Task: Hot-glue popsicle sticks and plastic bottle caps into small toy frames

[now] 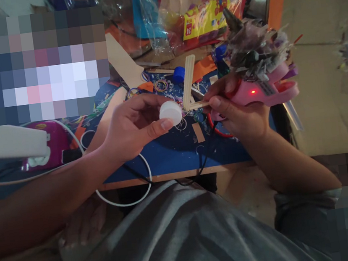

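Observation:
My left hand [141, 124] is closed on a white bottle cap [171, 113], thumb in front and fingers behind. My right hand [245, 115] pinches one end of an L-shaped piece of joined wooden sticks [189, 80]. The corner of that piece stands just right of the cap, with a small gap that I cannot judge in depth. Right behind my right hand is a pink tool [264, 92] with a lit red light, which looks like a glue gun. Whether any finger touches it is hidden.
Rubber bands, scraps and a blue cap [179, 75] litter the blue tabletop [177, 159]. Plastic bags [205, 21] lie at the back. A white cable [150, 171] loops over the front edge. A purple power socket [47, 142] with a white plug stands left, cardboard [324, 86] right.

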{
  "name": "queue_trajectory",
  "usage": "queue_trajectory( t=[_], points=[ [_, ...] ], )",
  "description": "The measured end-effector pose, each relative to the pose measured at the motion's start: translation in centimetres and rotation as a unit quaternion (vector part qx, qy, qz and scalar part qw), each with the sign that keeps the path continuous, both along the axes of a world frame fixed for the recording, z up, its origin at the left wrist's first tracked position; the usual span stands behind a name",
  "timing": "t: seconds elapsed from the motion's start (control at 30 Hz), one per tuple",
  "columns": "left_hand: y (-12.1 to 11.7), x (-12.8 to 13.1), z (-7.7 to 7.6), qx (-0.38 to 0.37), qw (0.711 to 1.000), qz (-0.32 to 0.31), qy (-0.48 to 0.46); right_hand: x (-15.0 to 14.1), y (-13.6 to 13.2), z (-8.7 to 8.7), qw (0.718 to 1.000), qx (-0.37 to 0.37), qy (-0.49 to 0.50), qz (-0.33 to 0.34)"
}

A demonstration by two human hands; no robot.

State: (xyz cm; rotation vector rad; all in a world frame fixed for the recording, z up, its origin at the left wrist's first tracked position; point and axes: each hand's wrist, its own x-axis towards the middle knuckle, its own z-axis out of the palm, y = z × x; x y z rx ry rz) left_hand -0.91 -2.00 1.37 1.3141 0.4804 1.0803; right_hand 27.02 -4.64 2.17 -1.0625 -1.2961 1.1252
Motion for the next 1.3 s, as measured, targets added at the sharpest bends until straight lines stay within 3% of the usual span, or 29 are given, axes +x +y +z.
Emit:
queue_trajectory(
  t=[0.2,0.43,0.73,1.3],
  points=[
    [-0.4,0.4,0.8,-0.034,0.998,0.034,0.042,-0.7,0.0,0.5,0.999,0.030,0.021,-0.004],
    [-0.3,0.3,0.5,-0.050,0.996,0.037,0.059,-1.1,-0.3,1.1,0.998,0.048,0.043,0.003],
    [-0.4,0.3,0.9,-0.081,0.990,0.049,0.100,-0.4,0.7,-1.3,0.993,0.118,0.024,0.017],
    [-0.4,0.3,1.2,-0.079,0.988,0.059,0.118,-0.5,0.1,-0.1,0.994,0.078,0.059,0.057]
  ],
)
